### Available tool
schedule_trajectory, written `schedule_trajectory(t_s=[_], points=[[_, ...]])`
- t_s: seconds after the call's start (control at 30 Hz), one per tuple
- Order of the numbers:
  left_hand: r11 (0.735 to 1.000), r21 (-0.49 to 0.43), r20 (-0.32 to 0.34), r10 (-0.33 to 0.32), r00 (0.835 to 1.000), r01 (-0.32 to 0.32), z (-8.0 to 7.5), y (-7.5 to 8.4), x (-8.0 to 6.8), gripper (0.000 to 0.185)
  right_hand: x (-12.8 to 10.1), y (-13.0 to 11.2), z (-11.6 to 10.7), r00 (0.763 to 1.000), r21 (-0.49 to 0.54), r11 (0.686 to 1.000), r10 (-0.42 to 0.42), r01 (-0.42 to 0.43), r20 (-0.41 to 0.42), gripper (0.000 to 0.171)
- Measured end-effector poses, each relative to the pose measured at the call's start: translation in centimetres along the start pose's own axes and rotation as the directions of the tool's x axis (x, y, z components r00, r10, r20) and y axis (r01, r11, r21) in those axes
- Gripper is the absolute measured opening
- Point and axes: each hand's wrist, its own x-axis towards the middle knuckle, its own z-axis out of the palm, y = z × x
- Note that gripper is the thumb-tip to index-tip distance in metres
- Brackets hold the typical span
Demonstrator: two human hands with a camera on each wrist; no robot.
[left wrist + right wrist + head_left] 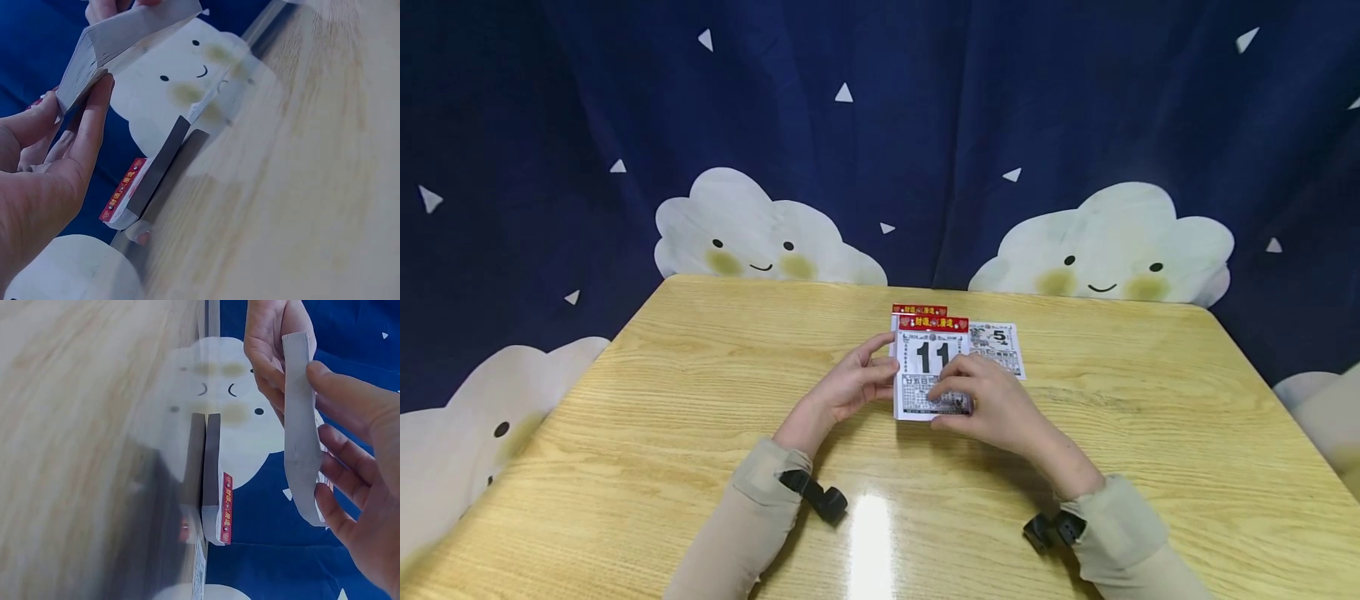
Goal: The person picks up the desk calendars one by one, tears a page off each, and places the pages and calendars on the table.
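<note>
A tear-off calendar [931, 367] with a red header and a big black 11 is held up above the table. My left hand [856, 382] grips its left side; in the left wrist view the thumb and fingers [94, 115] hold the thick page block [125, 37]. My right hand [996, 404] is at the lower right, curled fingers on the printed face and thumb by the bottom edge. In the right wrist view, its fingers [344, 450] touch the calendar [301, 431], seen edge-on. How many pages they pinch cannot be told.
A second calendar with a red header [919, 309] lies on the wooden table [700, 375], partly hidden behind the held one. A loose calendar sheet [1006, 354] showing 5 lies to its right. Behind the table hangs a dark blue curtain [880, 125] with cloud prints.
</note>
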Motion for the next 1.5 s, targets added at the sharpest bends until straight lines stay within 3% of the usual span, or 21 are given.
schedule_trajectory(t_s=[0.13,0.23,0.33,0.43,0.6,0.73,1.03,1.2,1.5], points=[[1.0,0.003,0.026,0.027,0.999,-0.028,-0.2,-0.2,0.0,0.058,0.0,-0.2,0.1,1.0,0.022,1.0,-0.017,0.017,-0.012,0.013],[0.997,-0.011,0.081,0.074,0.994,-0.073,-0.9,-0.8,0.3,0.061,-0.1,-0.4,0.1,1.0,0.051,0.999,-0.006,0.007,-0.022,0.008],[0.996,-0.022,0.101,0.093,0.991,-0.091,-0.9,-0.9,0.3,0.062,-0.1,-0.6,0.2,0.999,0.099,0.994,0.046,-0.044,-0.02,0.006],[0.998,-0.022,0.075,0.067,0.995,-0.065,-0.7,-0.7,0.3,0.059,-0.1,-0.8,0.2,0.993,0.172,0.979,0.114,-0.111,-0.009,0.008],[1.0,-0.018,0.005,-0.01,1.0,0.01,0.0,0.0,0.1,0.056,-0.1,-0.8,0.2,0.985,0.303,0.939,0.174,-0.162,-0.011,0.012],[1.0,-0.029,0.005,-0.011,1.0,0.012,0.2,0.1,0.0,0.055,-0.2,-0.8,0.1,0.972,0.396,0.892,0.236,-0.217,0.002,0.012],[1.0,-0.029,0.009,0.012,1.0,-0.012,0.0,0.1,0.0,0.055,-0.4,-0.5,-0.7,0.933,0.577,0.754,0.356,-0.314,0.042,0.006],[1.0,-0.024,-0.022,0.002,1.0,-0.002,0.0,0.1,-0.1,0.054,-0.5,-0.1,-1.3,0.91,0.601,0.724,0.414,-0.34,0.016,0.005],[1.0,-0.006,-0.081,-0.009,0.997,0.009,0.1,0.1,0.0,0.054,-0.5,0.9,-1.9,0.847,0.618,0.687,0.527,-0.381,-0.064,0.008]])
